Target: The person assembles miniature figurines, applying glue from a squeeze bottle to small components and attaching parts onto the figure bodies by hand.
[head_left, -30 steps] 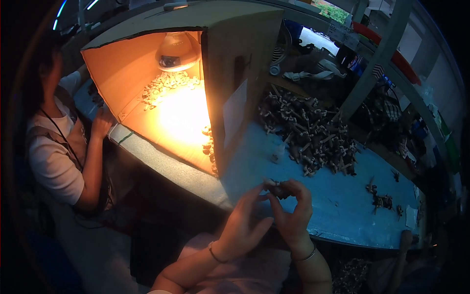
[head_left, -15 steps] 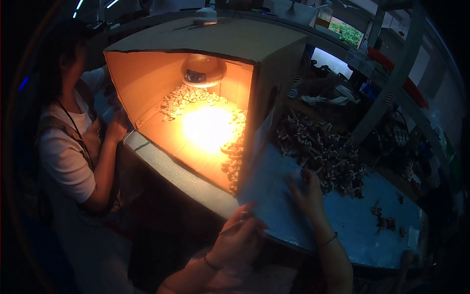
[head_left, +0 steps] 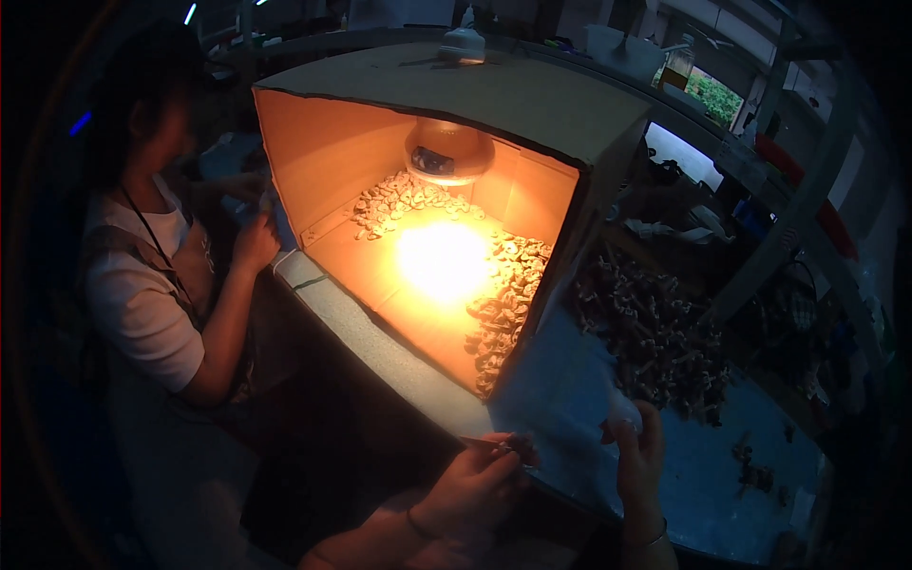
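Note:
My left hand is closed at the front edge of the blue table, its fingertips pinching a small dark piece. A thin stick-like tool also sticks out of its fingers. To its right, my right hand is closed around a pale, translucent, bottle-shaped thing, narrow end up. The two hands are apart. Just beyond the right hand lies a heap of small dark pieces with light parts; their exact kind is too dim to make out.
An open-fronted cardboard box stands left of the heap, a glowing lamp hanging inside over many small pale pieces. A co-worker works at its left. A metal post rises at right. Several loose dark pieces lie near right.
My view has turned, so the box sits further right. My right hand, earlier spread and blurred by the heap, now grips the pale bottle-shaped thing. My left hand still holds its small piece.

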`<state>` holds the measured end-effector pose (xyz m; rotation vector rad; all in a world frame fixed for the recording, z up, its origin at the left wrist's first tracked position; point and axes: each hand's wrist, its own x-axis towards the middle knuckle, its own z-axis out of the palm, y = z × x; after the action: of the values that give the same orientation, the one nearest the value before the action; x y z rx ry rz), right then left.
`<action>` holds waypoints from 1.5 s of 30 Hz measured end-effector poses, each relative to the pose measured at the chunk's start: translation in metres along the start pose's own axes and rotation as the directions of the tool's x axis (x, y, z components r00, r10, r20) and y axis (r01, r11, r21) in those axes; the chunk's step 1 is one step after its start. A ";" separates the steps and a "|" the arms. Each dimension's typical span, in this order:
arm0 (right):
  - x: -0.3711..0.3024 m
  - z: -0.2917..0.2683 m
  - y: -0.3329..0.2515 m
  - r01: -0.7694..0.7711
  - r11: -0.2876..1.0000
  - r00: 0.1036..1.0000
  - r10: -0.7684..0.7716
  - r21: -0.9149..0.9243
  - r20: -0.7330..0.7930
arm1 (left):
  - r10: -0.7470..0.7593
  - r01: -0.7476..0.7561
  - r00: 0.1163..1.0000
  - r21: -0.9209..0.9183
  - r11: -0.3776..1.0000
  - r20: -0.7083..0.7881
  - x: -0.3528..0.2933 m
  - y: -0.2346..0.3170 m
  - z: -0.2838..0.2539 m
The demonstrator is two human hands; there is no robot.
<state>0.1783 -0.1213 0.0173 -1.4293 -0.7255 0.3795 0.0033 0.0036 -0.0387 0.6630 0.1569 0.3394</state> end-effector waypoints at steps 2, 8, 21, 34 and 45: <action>-0.011 -0.009 -0.002 -0.038 0.997 0.995 0.033 -0.061 -0.096 | -0.018 0.018 1.000 0.036 0.999 0.015 0.005 0.001 0.010; -0.019 -0.020 0.009 -0.100 0.979 0.964 0.140 0.179 -0.228 | 0.073 -0.080 0.996 0.121 0.989 0.055 -0.001 0.017 0.019; -0.032 -0.010 -0.038 0.196 0.914 0.975 -0.144 0.354 -0.169 | 0.402 -0.397 0.913 0.383 0.834 0.071 -0.006 0.012 0.029; -0.040 -0.031 -0.019 0.242 0.966 0.921 -0.201 0.086 -0.332 | 0.360 -0.413 0.911 0.462 0.785 0.202 -0.006 0.013 0.019; -0.068 -0.011 -0.058 0.574 0.714 0.763 -0.644 -0.402 -0.053 | 0.604 -0.615 0.623 0.788 -0.015 0.497 0.002 0.032 0.032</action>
<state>0.1256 -0.1809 0.0587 -1.4411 -1.1022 -0.4393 0.0049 0.0100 0.0064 1.9894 0.0060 1.2027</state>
